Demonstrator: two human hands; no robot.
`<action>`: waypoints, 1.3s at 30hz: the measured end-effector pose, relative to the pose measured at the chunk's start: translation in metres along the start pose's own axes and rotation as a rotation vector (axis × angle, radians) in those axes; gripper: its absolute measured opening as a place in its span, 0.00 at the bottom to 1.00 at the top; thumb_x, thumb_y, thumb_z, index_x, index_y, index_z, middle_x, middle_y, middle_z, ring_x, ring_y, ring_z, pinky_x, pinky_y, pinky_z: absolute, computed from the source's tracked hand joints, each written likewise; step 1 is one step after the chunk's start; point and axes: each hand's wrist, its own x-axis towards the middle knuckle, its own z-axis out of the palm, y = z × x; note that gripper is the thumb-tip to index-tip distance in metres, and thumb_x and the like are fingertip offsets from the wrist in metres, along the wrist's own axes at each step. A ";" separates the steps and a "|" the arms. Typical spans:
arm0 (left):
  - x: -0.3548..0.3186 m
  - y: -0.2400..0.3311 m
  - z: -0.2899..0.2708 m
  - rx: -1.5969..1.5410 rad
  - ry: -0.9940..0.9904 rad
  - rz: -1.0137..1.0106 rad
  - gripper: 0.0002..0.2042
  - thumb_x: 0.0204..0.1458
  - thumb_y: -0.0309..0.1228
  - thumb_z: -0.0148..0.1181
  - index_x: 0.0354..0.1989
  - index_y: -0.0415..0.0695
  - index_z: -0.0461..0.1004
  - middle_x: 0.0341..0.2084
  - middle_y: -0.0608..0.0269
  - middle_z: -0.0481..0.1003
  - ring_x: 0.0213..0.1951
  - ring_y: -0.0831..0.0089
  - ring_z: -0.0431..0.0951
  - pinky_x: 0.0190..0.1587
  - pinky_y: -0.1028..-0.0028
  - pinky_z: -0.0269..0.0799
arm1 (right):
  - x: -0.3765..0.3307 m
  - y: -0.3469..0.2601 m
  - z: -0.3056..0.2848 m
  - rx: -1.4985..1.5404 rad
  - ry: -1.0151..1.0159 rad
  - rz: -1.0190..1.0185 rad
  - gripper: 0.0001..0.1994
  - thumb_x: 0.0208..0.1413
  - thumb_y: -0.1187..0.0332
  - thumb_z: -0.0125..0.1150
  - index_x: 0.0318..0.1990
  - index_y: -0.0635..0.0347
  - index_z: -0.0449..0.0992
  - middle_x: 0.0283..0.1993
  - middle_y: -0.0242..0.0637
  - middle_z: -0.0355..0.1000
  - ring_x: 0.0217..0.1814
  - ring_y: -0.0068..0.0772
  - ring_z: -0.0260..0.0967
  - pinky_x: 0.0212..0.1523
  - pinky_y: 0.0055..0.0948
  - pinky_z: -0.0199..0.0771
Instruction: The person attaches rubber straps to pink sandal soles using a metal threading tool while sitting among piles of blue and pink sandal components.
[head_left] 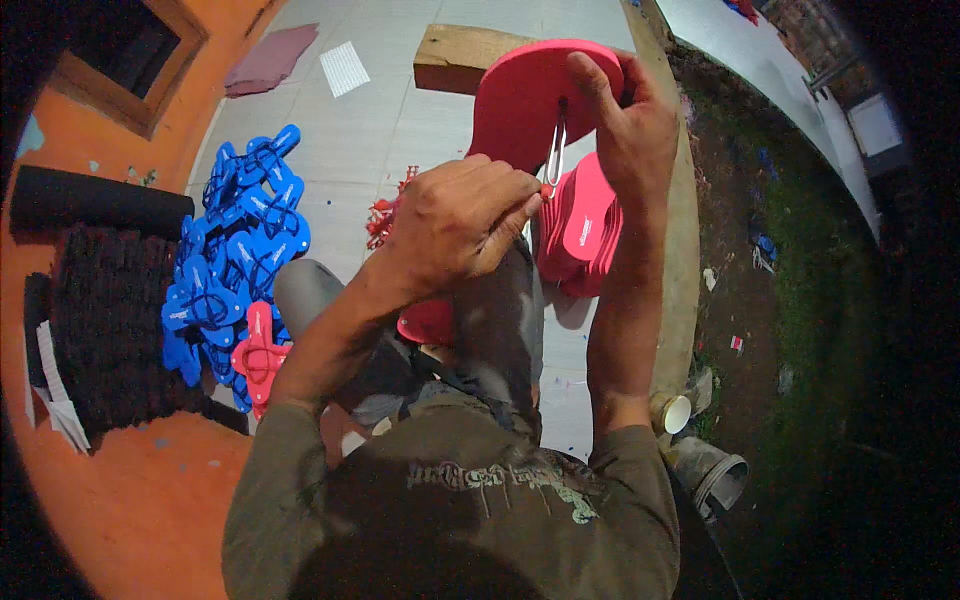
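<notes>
Here's the red sole (515,105), held up and covering part of the wood block (450,62); right hand (640,125) has its fingers curled around the edge, thumb on the face. A metal tool (557,145) juts from its hole, and the left hand (465,215) has its fingers pinched tight on the red tip (546,190) at the lower end! Below, a stack of soles (583,228); straps (382,218) half-hidden behind the left wrist. Out left, blue sandals (245,250) heap beside a red pair (260,355), black mat (115,330) beyond.
</notes>
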 end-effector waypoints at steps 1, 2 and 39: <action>-0.002 -0.001 -0.001 0.020 -0.021 -0.004 0.04 0.46 0.26 0.52 0.28 0.38 0.70 0.20 0.55 0.70 0.22 0.63 0.71 0.25 0.71 0.65 | 0.003 0.000 -0.002 0.016 -0.044 0.014 0.17 0.45 0.58 0.60 0.32 0.66 0.73 0.22 0.40 0.72 0.24 0.28 0.70 0.27 0.25 0.69; 0.001 0.000 -0.002 0.051 -0.068 -0.002 0.05 0.46 0.27 0.52 0.28 0.39 0.70 0.21 0.54 0.70 0.22 0.62 0.70 0.26 0.70 0.65 | 0.006 0.000 -0.004 -0.055 -0.140 0.062 0.18 0.48 0.56 0.57 0.36 0.64 0.72 0.27 0.30 0.71 0.27 0.15 0.65 0.30 0.16 0.64; -0.068 -0.068 -0.014 -0.235 -0.281 -0.632 0.18 0.41 0.44 0.58 0.33 0.42 0.71 0.25 0.56 0.73 0.31 0.62 0.74 0.34 0.70 0.68 | -0.116 0.062 -0.014 0.610 0.082 0.649 0.19 0.46 0.71 0.59 0.47 0.63 0.65 0.40 0.37 0.67 0.39 0.23 0.65 0.40 0.21 0.65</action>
